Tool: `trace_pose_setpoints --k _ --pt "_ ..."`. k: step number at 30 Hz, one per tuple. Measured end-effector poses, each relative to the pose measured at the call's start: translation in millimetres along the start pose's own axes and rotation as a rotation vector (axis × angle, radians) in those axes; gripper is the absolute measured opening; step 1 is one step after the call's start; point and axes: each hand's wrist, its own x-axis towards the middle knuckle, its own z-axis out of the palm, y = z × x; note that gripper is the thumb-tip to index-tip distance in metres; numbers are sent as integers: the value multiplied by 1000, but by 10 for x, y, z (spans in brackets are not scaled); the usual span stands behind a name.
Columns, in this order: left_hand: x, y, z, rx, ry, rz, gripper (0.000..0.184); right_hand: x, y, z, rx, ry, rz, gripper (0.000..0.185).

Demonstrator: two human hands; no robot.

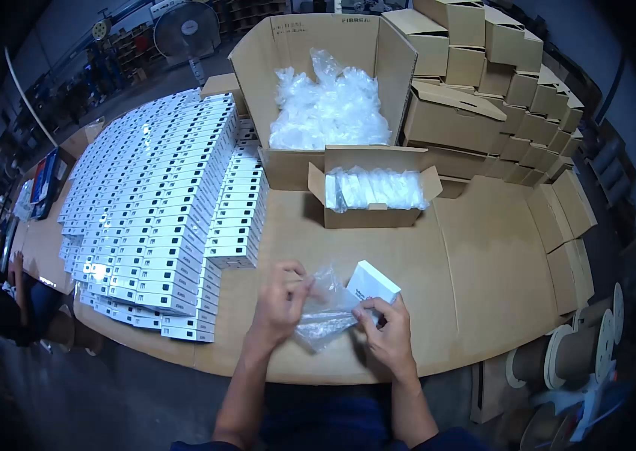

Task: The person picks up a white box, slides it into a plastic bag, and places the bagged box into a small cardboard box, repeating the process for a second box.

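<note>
Over the cardboard-covered table, my left hand [280, 304] is closed, its fingers pinching the upper left of a clear plastic bag [327, 316]. My right hand [388, 334] grips a small white box [372, 284] with printing on its side, held tilted. The bag's right edge reaches my right fingers and touches the box's lower left; whether the thumb also pins the bag is hard to make out. Beyond my hands stands an open carton [370, 219] filled with a row of items wrapped in clear plastic.
Tall stacks of white boxes [145, 210] fill the left side. A large carton [258, 60] of loose plastic bags [333, 109] stands at the back. Brown cartons [453, 113] are piled at the back right. Spools [581, 353] stand off the right edge; another person [2, 289] sits at far left.
</note>
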Motion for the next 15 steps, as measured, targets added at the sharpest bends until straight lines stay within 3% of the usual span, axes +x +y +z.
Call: trace_pose_setpoints --k 4,6,7,10,13,15 --pt "-17 -391 62 -481 368 -49 30 -17 147 49 76 65 59 13" --pt "-26 -516 109 -680 544 39 37 -27 119 77 134 121 134 14" --pt "-121 -510 118 -830 433 -4 50 -32 144 100 185 141 122 15" --pt "-358 -361 326 -915 182 -174 65 -35 233 190 318 166 110 16" --pt "-450 -243 394 -829 17 -278 69 -61 263 234 338 90 126 14" --pt "-439 -269 397 -706 -3 -317 63 -90 300 207 261 -5 98 10"
